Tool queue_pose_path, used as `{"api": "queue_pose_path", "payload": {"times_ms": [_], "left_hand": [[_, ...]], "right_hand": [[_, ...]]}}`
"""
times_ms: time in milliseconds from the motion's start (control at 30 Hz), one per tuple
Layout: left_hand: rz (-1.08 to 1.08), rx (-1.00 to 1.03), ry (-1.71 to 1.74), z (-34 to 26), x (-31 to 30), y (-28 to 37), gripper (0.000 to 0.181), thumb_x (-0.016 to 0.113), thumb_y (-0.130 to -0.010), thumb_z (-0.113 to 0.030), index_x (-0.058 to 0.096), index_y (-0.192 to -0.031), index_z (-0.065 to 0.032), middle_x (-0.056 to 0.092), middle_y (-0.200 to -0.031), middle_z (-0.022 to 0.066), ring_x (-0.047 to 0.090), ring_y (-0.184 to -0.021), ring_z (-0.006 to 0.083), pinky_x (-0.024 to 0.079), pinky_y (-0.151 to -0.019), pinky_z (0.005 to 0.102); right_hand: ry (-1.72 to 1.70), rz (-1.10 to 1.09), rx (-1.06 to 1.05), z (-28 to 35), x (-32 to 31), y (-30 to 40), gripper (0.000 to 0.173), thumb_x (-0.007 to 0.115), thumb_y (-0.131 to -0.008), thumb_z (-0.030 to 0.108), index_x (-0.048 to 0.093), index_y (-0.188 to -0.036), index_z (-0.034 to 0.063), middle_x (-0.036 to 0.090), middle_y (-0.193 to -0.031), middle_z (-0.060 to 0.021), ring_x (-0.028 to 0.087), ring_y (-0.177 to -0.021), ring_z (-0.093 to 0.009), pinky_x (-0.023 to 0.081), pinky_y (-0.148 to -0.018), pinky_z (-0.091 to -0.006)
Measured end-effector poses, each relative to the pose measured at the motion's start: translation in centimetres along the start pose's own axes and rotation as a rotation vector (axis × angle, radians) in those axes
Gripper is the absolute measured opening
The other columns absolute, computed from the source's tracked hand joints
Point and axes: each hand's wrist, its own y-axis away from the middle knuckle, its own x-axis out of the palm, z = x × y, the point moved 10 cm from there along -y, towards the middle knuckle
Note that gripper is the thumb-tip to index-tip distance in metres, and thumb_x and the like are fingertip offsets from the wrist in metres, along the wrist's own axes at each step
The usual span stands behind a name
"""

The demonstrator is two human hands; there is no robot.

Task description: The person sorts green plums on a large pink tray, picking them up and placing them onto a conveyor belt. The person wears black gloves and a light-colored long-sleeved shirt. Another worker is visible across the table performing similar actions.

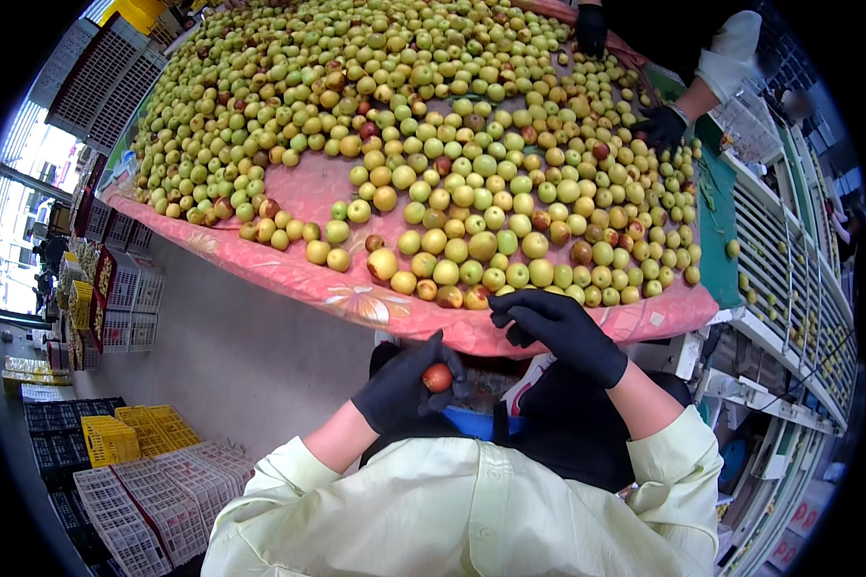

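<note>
My left hand (413, 382), in a black glove, is curled around a reddish-brown jujube (437, 378) in front of the table edge, above my lap. The black-gloved right hand (559, 332) hovers at the table's front rim, fingers bent and a little apart, with no fruit visible in it. Just beyond its fingertips lie the front rows of green and yellow jujubes (446, 272), some blotched with red or brown. They rest on a pink flowered cloth (310, 278) that hangs over the table's front edge. A bare patch of cloth shows left of the middle.
Another person's black-gloved hands (660, 128) reach into the fruit at the far right. Beside the table runs a slatted roller conveyor (786, 267) carrying some fruit. Plastic crates (162, 498) are stacked at lower left, near yellow ones (110, 440). A blue container (476, 422) sits between my legs.
</note>
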Motion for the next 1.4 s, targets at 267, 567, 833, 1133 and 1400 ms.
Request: {"api": "queue_pose_path", "payload": {"times_ms": [267, 567, 833, 1133, 1400], "left_hand": [[0.094, 0.219, 0.107, -5.9, 4.9, -1.7, 0.036, 0.052, -0.099, -0.027, 0.051, -0.133, -0.0158, 0.055, -0.135, -0.002, 0.051, -0.122, 0.0058, 0.0, -0.117, 0.0446], [0.086, 0.241, -0.043, -7.3, 6.1, -3.3, 0.086, 0.023, -0.095, -0.069, 0.029, -0.145, 0.0013, 0.047, -0.135, 0.0211, 0.046, -0.127, 0.0331, 0.032, -0.111, 0.0435], [-0.204, 0.439, -0.13, -11.6, -3.3, -5.5, 0.047, 0.043, -0.103, -0.032, 0.049, -0.133, 0.0038, 0.058, -0.127, 0.0148, 0.057, -0.118, 0.0219, 0.044, -0.101, 0.0336], [-0.406, 0.629, -1.058, -11.5, -6.6, -6.9, 0.042, 0.069, -0.087, -0.017, 0.056, -0.124, -0.0023, 0.056, -0.126, 0.018, 0.051, -0.122, 0.0328, 0.041, -0.104, 0.0397], [-0.408, 0.615, -1.046, -11.8, -5.8, -6.7, 0.042, 0.07, -0.087, -0.016, 0.056, -0.123, -0.0021, 0.056, -0.126, 0.0181, 0.052, -0.121, 0.0333, 0.042, -0.103, 0.0398]], "right_hand": [[0.337, -0.121, -0.464, 5.4, 1.8, 1.1, 0.035, 0.064, -0.087, 0.007, 0.061, -0.122, 0.0079, 0.061, -0.11, -0.0078, 0.06, -0.103, -0.021, 0.049, -0.086, -0.0308], [0.514, -0.171, -0.51, 5.8, 1.3, 1.2, 0.052, 0.075, -0.07, 0.005, 0.063, -0.121, 0.0134, 0.06, -0.106, -0.0075, 0.061, -0.098, -0.025, 0.049, -0.085, -0.0332], [0.497, -0.155, -0.473, 7.6, 1.2, 2.7, 0.05, 0.084, -0.07, 0.013, 0.066, -0.117, 0.0129, 0.052, -0.098, -0.0046, 0.052, -0.09, -0.021, 0.045, -0.076, -0.032], [0.085, 0.3, 0.151, -4.9, 6.5, 1.1, 0.026, 0.068, -0.089, 0.032, 0.063, -0.097, 0.0074, 0.061, -0.082, -0.001, 0.059, -0.075, -0.013, 0.049, -0.073, -0.0287], [-0.394, 0.008, 0.445, -19.1, 4.3, -0.4, 0.032, 0.064, -0.091, 0.033, 0.065, -0.111, 0.0082, 0.066, -0.102, -0.0077, 0.062, -0.086, -0.013, 0.051, -0.076, -0.0293]]}}
